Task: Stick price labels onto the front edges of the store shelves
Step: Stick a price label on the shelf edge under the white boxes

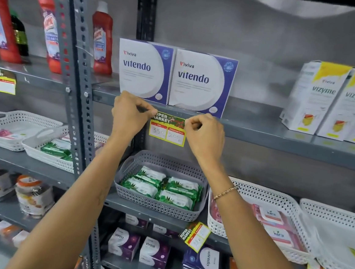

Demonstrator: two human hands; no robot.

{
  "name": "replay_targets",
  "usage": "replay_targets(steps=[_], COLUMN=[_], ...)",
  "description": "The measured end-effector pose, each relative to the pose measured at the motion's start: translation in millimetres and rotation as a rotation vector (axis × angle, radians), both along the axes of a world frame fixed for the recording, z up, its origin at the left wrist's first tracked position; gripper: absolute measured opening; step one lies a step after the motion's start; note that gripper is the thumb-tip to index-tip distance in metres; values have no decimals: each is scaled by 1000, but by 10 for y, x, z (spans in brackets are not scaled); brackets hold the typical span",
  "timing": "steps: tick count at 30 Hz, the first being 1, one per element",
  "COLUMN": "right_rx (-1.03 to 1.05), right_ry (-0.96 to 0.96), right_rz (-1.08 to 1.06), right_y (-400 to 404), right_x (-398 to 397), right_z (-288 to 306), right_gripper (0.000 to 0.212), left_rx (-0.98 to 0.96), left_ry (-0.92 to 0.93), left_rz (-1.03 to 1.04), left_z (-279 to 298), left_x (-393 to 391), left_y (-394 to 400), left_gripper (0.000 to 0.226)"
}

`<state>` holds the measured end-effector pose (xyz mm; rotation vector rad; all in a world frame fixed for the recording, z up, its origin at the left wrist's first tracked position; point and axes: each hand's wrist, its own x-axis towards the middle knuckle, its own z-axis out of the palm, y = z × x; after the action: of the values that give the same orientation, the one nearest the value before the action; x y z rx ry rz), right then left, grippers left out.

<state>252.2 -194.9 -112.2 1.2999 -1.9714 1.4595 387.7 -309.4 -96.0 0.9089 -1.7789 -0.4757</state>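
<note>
A yellow and green price label (pixel 167 129) with two handwritten prices lies against the front edge of the grey metal shelf (pixel 282 137), just below two white and purple Vitendo boxes (pixel 176 77). My left hand (pixel 130 115) pinches the label's top left corner. My right hand (pixel 205 135) pinches its top right corner. Both hands press the label's upper strip to the shelf edge.
A grey basket of green wipe packs (pixel 162 185) sits on the shelf below, flanked by white baskets (pixel 258 210). Red cleaner bottles (pixel 102 41) stand at the left and Vizyme boxes (pixel 335 101) at the right. Other labels (pixel 2 81) hang on nearby shelf edges, one (pixel 195 236) crooked.
</note>
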Motion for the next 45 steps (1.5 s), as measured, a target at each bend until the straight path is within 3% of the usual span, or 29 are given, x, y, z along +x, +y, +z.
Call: replay_targets(steps=[9, 18, 45], right_rx=[-50, -85, -108], right_ry=[1, -161, -81], right_rz=[-51, 111, -100], right_y=[-76, 14, -184], right_x=[50, 23, 94], right_z=[-37, 68, 24], right_gripper=[13, 12, 16], left_rx=[-72, 44, -1], left_ry=[21, 58, 114], left_rz=[68, -119, -60], left_z=[-185, -101, -98], left_x=[-65, 7, -95], left_y=[-4, -49, -69], left_gripper=[10, 10, 15])
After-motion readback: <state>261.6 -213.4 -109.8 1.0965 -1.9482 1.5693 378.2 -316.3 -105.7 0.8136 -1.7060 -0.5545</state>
